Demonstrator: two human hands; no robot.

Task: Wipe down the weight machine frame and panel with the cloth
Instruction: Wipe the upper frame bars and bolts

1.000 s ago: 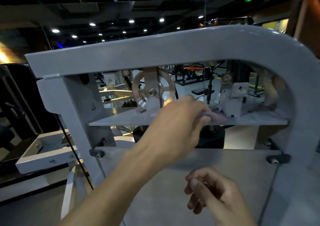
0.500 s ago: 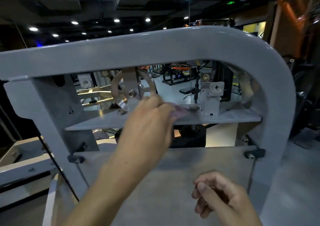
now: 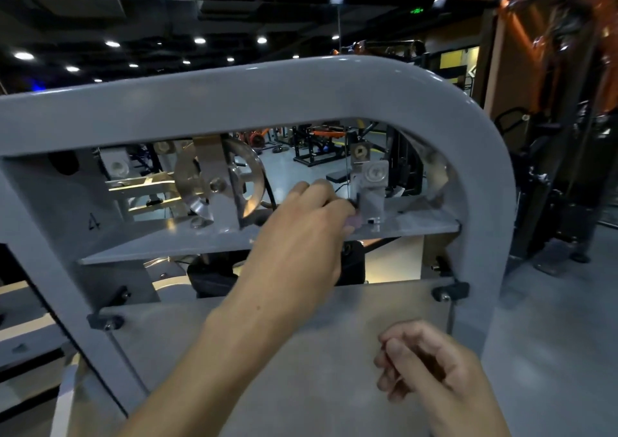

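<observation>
- Cloth (image 3: 353,221): only a small pale purple scrap shows, poking out past the fingertips of the left hand (image 3: 301,239); it sits on the grey shelf plate (image 3: 418,225) inside the frame opening, just beside the small metal bracket (image 3: 371,189).
- Left hand: reaches in through the opening, fingers curled over the cloth and clamped on it, knuckles toward the camera.
- Right hand (image 3: 431,366): low in front of the panel (image 3: 267,353), fingers loosely curled, holding nothing; whether it touches the panel cannot be told.
- Frame (image 3: 301,92): thick grey tube, horizontal across the top, bending down at the right.
- Pulley wheel (image 3: 230,182): silver, upright on the shelf plate, left of the left hand.
- Black bolt clips at the panel's upper corners (image 3: 449,292).
- Beyond: dim gym floor, other machines, ceiling spotlights.
</observation>
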